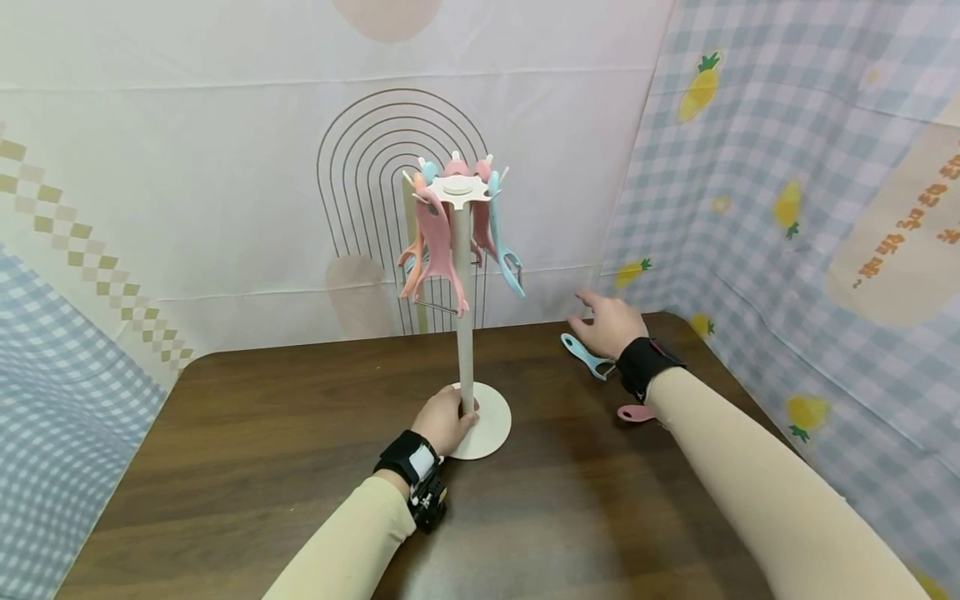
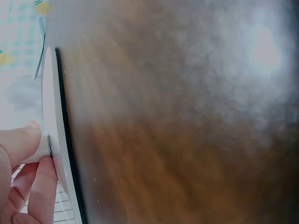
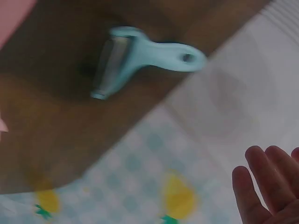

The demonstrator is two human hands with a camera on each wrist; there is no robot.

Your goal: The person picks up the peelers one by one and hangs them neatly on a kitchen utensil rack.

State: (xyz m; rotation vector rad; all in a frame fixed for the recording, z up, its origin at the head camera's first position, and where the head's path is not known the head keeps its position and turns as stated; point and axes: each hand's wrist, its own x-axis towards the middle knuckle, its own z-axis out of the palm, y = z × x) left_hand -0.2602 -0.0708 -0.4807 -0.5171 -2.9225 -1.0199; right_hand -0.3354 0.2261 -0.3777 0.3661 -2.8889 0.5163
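Note:
My left hand [image 1: 444,423] grips the white post [image 1: 465,350] of a hanging stand low down, just above its round base [image 1: 491,425]. In the left wrist view, thumb and fingers curl round the post beside the base. Several peelers hang from the stand's top hooks, among them a pink peeler [image 1: 437,242], an orange one [image 1: 412,250] and a blue one [image 1: 504,250]. My right hand [image 1: 611,323] hovers with nothing in it near a light blue peeler [image 3: 163,55] lying on the table. A pink peeler [image 1: 635,413] lies closer, partly hidden by my right forearm.
The brown wooden table [image 1: 300,475] ends at a white patterned cloth [image 1: 247,208] behind. Blue checked cloth [image 1: 750,250] with pineapple prints hangs along the right side, and more checked cloth [image 1: 67,400] is at the left.

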